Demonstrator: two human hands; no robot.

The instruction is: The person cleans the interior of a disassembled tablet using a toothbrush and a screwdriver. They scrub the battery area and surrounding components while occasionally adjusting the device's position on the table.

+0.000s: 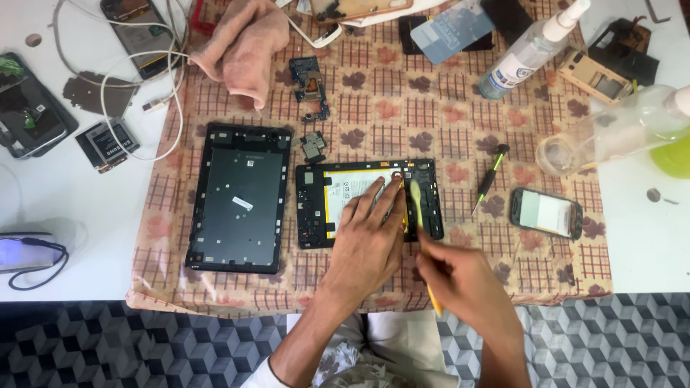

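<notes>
Right hand fingers gripping yellow tool, left hand flat on tablet, patterned cloth, white table.

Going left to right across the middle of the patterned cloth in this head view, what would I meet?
Black tablet back cover → opened tablet with the left hand pressed on it → right hand holding a yellow brush → small screwdriver → small phone.

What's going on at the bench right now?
Left hand flat on the opened tablet. Right hand works a yellow brush along its edge. Back cover lies apart, left. Nothing blocking.
</notes>
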